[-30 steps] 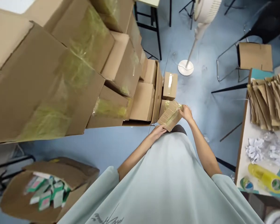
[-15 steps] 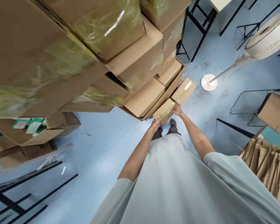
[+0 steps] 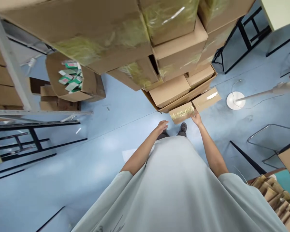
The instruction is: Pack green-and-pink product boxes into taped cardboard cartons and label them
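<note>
An open cardboard carton stands on the floor ahead of my feet, with brown boxes packed inside it. Two flaps hang outward on its near side: a left flap with shiny tape along it and a right flap, also taped. My right hand grips the left flap at its right end, beside the gap between the two. Apart from the cardboard, my left hand hovers left of the flap, fingers stretched out and holding nothing.
Large taped cartons are stacked above the open one. At left, a carton holds green and white packets, near a metal shelf. A white fan base stands at right. Folded cardboard fills the lower right.
My left hand has let go of the left flap and moved away from it to the left. My right hand stays at the flap. The view has turned toward the left.
</note>
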Tool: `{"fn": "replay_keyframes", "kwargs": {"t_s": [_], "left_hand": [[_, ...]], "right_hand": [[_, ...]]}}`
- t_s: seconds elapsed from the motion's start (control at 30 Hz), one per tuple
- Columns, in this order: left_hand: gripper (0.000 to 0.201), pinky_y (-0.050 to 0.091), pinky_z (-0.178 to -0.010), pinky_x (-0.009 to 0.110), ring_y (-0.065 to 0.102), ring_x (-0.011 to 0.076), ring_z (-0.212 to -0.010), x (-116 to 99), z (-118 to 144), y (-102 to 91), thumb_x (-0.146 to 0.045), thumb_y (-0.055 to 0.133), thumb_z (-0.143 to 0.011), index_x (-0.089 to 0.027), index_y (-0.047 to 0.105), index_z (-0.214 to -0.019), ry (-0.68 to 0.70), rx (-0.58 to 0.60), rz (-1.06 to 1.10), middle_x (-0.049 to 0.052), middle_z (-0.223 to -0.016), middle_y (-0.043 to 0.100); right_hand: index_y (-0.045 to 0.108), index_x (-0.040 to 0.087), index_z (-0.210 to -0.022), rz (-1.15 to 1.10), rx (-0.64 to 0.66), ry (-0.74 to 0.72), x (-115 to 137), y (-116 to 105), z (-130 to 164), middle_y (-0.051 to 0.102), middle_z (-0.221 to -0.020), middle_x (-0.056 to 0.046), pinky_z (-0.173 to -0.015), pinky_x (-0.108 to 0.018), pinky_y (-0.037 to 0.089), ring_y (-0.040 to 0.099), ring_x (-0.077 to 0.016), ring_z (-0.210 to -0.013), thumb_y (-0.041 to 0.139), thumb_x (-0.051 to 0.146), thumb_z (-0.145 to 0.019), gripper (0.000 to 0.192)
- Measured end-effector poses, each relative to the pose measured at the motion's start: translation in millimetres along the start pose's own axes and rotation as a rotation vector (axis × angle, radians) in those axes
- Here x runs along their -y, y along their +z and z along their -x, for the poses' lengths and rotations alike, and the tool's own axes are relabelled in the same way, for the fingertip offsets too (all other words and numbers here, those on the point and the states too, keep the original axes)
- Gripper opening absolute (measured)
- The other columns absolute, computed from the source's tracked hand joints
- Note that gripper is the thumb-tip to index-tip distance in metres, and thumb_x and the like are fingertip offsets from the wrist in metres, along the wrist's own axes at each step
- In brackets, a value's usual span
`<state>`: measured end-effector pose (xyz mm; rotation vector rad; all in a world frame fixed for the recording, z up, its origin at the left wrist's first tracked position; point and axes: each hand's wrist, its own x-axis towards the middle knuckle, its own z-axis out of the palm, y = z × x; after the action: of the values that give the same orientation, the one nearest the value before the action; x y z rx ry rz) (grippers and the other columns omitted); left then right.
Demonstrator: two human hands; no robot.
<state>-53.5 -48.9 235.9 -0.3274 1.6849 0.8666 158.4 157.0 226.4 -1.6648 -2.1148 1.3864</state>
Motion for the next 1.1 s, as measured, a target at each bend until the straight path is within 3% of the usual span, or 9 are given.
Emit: {"fn": "replay_keyframes", "kwargs": {"t_s": [0.17,0.3,0.4,0.5,0.63,0.77,0.93,1.1], "left_hand": [[0.037,0.056,-0.117,0.046,0.079,0.0332,-0.124,-1.2,20.7,-27.9,-0.031,0.095,-0.08,-0.017,0.075,-0.107,0.051,0.135,0.089,0.02,-0.128,0.081],[0.037,0.055,-0.119,0.049,0.08,0.0348,-0.119,-15.6,37.2,-78.7,-0.033,0.096,-0.079,-0.017,0.078,-0.108,0.146,0.227,0.188,0.02,-0.126,0.085],[0.04,0.052,-0.123,0.05,0.079,0.0351,-0.126,-28.7,45.6,-140.6,-0.037,0.095,-0.08,-0.019,0.081,-0.113,0.246,0.261,0.27,0.019,-0.132,0.084],[0.046,0.049,-0.127,0.049,0.074,0.035,-0.138,-38.2,49.4,-216.9,-0.043,0.093,-0.081,-0.021,0.081,-0.12,0.363,0.247,0.341,0.019,-0.142,0.081],[0.052,0.048,-0.13,0.05,0.071,0.0351,-0.144,-49.4,51.7,-320.9,-0.05,0.09,-0.081,-0.022,0.08,-0.124,0.449,0.167,0.387,0.018,-0.147,0.079],[0.056,0.046,-0.132,0.053,0.069,0.0359,-0.147,-72.7,52.6,-406.8,-0.056,0.087,-0.081,-0.022,0.079,-0.124,0.511,0.093,0.424,0.017,-0.148,0.079],[0.065,0.042,-0.134,0.058,0.069,0.0393,-0.147,-124.5,39.9,-480.0,-0.062,0.089,-0.077,-0.021,0.078,-0.125,0.572,0.076,0.484,0.02,-0.147,0.079],[0.069,0.042,-0.134,0.058,0.071,0.0398,-0.145,-208.9,7.5,-534.2,-0.065,0.091,-0.077,-0.021,0.079,-0.128,0.614,0.12,0.48,0.02,-0.147,0.078]], "right_hand": [[0.079,0.01,-0.128,-0.081,0.086,0.012,49.7,11.3,36.8,0.082,-0.135,-0.023,-0.118,-0.049,0.059,0.079,-0.0327,-0.128,0.062,0.037,-0.093,0.047],[0.081,0.018,-0.113,-0.124,0.191,-0.07,111.0,59.4,63.1,0.087,-0.116,-0.015,-0.109,-0.046,0.064,0.084,-0.0295,-0.112,0.064,0.041,-0.09,0.036],[0.08,0.023,-0.11,-0.232,0.329,-0.108,162.2,118.3,74.5,0.088,-0.106,-0.011,-0.105,-0.05,0.066,0.085,-0.0299,-0.103,0.072,0.043,-0.086,0.032],[0.079,0.024,-0.108,-0.273,0.442,-0.174,218.7,184.2,79.4,0.088,-0.101,-0.009,-0.104,-0.052,0.066,0.085,-0.0301,-0.099,0.079,0.047,-0.082,0.035],[0.079,0.023,-0.109,-0.283,0.464,-0.228,298.8,260.4,83.5,0.087,-0.101,-0.01,-0.104,-0.05,0.065,0.084,-0.0299,-0.101,0.083,0.054,-0.08,0.042],[0.08,0.021,-0.111,-0.291,0.454,-0.216,369.8,312.8,88.8,0.086,-0.099,-0.01,-0.101,-0.046,0.064,0.082,-0.0278,-0.099,0.089,0.055,-0.076,0.05],[0.081,0.02,-0.111,-0.303,0.438,-0.176,435.6,356.0,80.0,0.084,-0.092,-0.007,-0.099,-0.043,0.063,0.08,-0.0244,-0.091,0.091,0.05,-0.072,0.05],[0.083,0.019,-0.105,-0.344,0.364,-0.161,497.7,399.9,26.3,0.08,-0.086,-0.005,-0.085,-0.038,0.062,0.074,-0.0209,-0.081,0.095,0.054,-0.068,0.053]]}}
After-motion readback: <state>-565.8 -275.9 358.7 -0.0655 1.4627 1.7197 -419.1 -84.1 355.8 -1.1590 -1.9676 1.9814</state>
